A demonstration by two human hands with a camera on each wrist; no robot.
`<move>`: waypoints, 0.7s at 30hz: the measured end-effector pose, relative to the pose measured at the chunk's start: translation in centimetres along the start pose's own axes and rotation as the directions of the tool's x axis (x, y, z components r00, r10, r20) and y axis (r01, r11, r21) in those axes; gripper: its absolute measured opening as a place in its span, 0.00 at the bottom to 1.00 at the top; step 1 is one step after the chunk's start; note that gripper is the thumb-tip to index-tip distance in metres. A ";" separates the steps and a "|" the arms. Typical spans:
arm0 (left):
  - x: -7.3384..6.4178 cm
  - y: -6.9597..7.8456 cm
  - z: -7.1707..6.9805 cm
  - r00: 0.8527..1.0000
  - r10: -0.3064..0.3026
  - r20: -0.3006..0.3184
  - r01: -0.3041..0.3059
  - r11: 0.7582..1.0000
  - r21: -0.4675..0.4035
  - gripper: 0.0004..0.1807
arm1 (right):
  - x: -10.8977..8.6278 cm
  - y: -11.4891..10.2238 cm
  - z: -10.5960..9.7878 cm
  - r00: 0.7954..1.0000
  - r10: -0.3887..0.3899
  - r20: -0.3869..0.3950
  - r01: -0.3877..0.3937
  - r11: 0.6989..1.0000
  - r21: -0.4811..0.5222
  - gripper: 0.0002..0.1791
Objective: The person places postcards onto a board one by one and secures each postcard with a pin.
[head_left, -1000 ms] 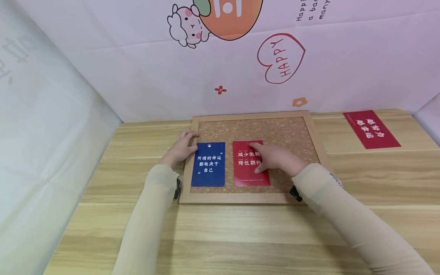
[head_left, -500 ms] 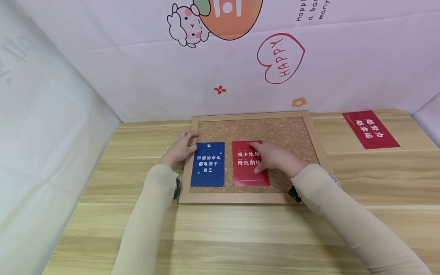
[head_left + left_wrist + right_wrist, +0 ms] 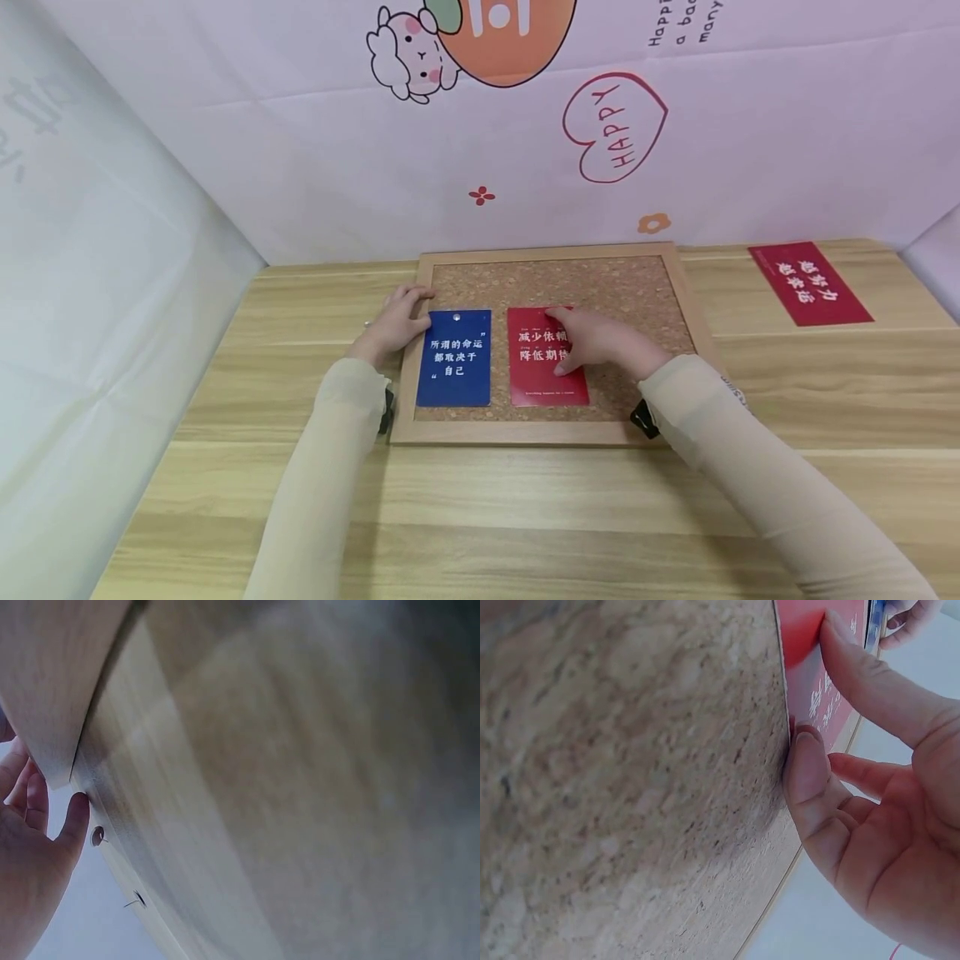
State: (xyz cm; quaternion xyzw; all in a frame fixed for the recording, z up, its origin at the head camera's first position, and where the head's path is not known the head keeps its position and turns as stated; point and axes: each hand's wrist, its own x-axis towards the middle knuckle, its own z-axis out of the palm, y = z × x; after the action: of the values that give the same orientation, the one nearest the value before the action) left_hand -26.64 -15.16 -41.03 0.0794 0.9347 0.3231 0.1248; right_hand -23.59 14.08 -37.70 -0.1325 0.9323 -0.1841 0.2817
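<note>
A cork board (image 3: 555, 279) in a light wood frame lies on the table against the back wall. A blue card (image 3: 454, 379) and a red card (image 3: 547, 392), both with white writing, lie flat on it. At the frame's left side rests my left hand (image 3: 393, 325), its fingertips near the blue card's upper left corner. My right hand (image 3: 603, 342) touches the red card's right part with spread fingers. In the right wrist view, one fingertip (image 3: 840, 634) lies on the card's face and another meets its edge. The left hand (image 3: 34, 855) appears beside the frame corner in the left wrist view.
Another red card (image 3: 810, 283) lies on the wooden table (image 3: 525, 508) to the right of the board. Two thumbtacks, one (image 3: 97, 835) nearer my left hand and one (image 3: 140, 898) farther off, lie near the table's edge. A printed white cloth (image 3: 337, 183) hangs behind.
</note>
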 end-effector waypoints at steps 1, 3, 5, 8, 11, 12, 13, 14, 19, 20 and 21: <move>0.0 0.0 0.0 1.000 -0.001 0.000 0.001 1.000 0.000 0.28 | 0.0 0.0 0.0 1.000 -0.004 -0.002 0.004 1.000 0.012 0.50; 0.0 0.0 0.0 1.000 -0.002 0.001 0.002 1.000 0.004 0.28 | -0.1 0.1 0.0 1.000 -0.012 -0.008 0.013 0.999 0.044 0.49; 0.0 0.0 0.0 1.000 -0.005 0.004 0.005 1.000 0.009 0.28 | -0.1 0.2 0.0 1.000 -0.018 -0.017 0.019 0.997 0.079 0.48; 0.1 0.2 0.0 1.000 -0.009 0.011 0.009 1.000 0.010 0.28 | -0.1 0.4 0.1 1.000 -0.015 -0.025 0.018 0.992 0.125 0.47; 0.0 0.3 0.0 1.000 -0.011 0.015 0.011 1.000 0.007 0.28 | -0.1 0.5 0.1 0.999 -0.013 -0.031 0.017 0.990 0.142 0.47; 0.0 0.4 -0.1 1.000 -0.014 0.014 0.014 1.000 0.005 0.28 | -0.1 0.5 0.1 0.999 -0.015 -0.031 0.019 0.989 0.148 0.47; -0.1 0.4 -0.1 1.000 -0.015 0.014 0.015 1.000 0.004 0.28 | -0.1 0.4 0.1 0.999 -0.017 -0.031 0.021 0.988 0.151 0.47; -0.1 0.4 -0.1 1.000 -0.017 0.012 0.017 1.000 0.005 0.28 | -0.1 0.4 0.1 0.999 -0.017 -0.030 0.022 0.988 0.150 0.47; -0.2 0.5 -0.1 1.000 -0.021 0.006 0.021 1.000 0.010 0.28 | 0.0 0.3 -0.1 1.000 -0.003 -0.017 0.006 0.985 0.171 0.46; -0.1 0.4 -0.1 1.000 -0.022 0.007 0.022 1.000 0.009 0.28 | 0.1 0.2 -0.1 1.000 0.000 -0.015 0.003 0.985 0.174 0.46; -0.1 0.4 -0.1 1.000 -0.022 0.006 0.022 1.000 0.008 0.28 | 0.1 0.3 -0.2 1.000 0.003 -0.012 -0.001 0.984 0.179 0.46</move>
State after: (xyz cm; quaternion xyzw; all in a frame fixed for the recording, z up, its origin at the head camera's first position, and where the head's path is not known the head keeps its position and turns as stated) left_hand -26.50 -14.95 -40.72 0.0705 0.9365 0.3177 0.1307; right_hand -23.82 14.32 -37.72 -0.1048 0.9139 -0.2675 0.2868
